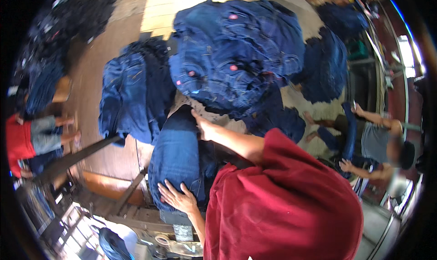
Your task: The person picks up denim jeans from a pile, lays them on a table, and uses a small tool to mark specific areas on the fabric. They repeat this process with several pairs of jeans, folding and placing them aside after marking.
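Observation:
A folded pair of dark blue jeans (175, 153) lies in front of me at the lower middle, beside my red top. My left hand (180, 198) rests flat on its lower part, fingers spread. At its upper right edge is my right hand (205, 127), closed on the denim; some of its fingers are hidden by the cloth. A stack of jeans (122, 94) lies just to the left. Beyond my hands rises a large heap of jeans (236, 46) with small pinkish-red tags.
More denim piles (325, 64) lie at the right. A person (380, 137) there handles a jeans leg. Another person in grey shorts (45, 131) is at far left. A dark wooden bar (77, 157) juts in at left. A tape roll (162, 240) lies below.

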### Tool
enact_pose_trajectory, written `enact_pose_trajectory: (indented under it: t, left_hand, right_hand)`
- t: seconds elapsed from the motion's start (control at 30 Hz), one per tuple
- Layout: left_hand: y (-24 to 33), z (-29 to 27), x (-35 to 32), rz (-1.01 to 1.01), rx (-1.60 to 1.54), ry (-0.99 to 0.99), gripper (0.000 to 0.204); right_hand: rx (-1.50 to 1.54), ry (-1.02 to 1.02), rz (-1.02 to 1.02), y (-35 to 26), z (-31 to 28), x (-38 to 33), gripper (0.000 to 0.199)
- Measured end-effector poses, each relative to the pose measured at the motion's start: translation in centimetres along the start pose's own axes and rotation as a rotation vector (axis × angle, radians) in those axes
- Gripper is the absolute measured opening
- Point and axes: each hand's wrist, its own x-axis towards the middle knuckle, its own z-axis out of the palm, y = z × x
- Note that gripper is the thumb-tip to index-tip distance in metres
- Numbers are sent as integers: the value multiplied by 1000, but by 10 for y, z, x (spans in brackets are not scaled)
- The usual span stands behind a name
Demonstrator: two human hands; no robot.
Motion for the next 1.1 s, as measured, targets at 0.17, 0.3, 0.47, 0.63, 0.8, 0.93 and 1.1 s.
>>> enact_pose_trajectory:
  t: [0.17, 0.3, 0.47, 0.63, 0.8, 0.93, 1.1]
  left_hand:
    - [-11, 15, 0, 41, -1, 24, 72]
    - [-17, 26, -3, 85, 19, 88, 70]
    - [-23, 37, -4, 69, 66, 144, 68]
    - [-21, 37, -5, 71, 38, 153, 69]
    - [-20, 26, -7, 73, 59, 110, 68]
    - [-18, 20, -9, 115, -23, 133, 69]
    - [-12, 12, -11, 71, -61, 122, 72]
  right_hand:
    - [-86, 169, -829, -42, 46, 26, 60]
    - [5, 261, -821, -59, 73, -1, 80]
    - [90, 202, -777, -15, 88, -41, 36]
    - [-425, 242, -1198, 51, 101, -91, 33]
    - [-128, 245, -1428, -17, 91, -112, 33]
    - [0, 225, -1509, -74, 81, -110, 38]
    - [18, 284, -1520, -103, 89, -103, 39]
